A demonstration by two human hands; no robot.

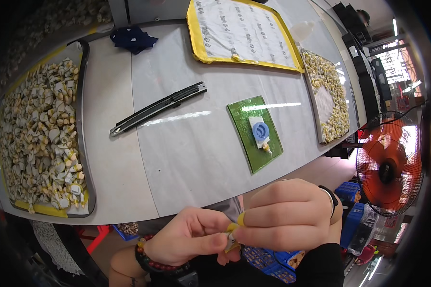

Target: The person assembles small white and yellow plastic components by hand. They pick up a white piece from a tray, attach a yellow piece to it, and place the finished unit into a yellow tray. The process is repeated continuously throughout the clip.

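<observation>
Near the table's front edge, my left hand and my right hand meet, fingertips pinched together. Between them is a small white-and-yellow piece, mostly hidden by the fingers, so its exact kind does not show. Yellow also shows at a fingertip of my right hand. Beyond my right hand lies a green square mat. On it sits a white block bearing a round blue part, with a small white-and-yellow bit at its near end.
A black snap-off utility knife lies mid-table. At left stands a dark-rimmed tray heaped with small white-and-yellow pieces; another tray at right holds similar ones. Farther back are a yellow-rimmed tray and navy cloth. An orange fan stands right.
</observation>
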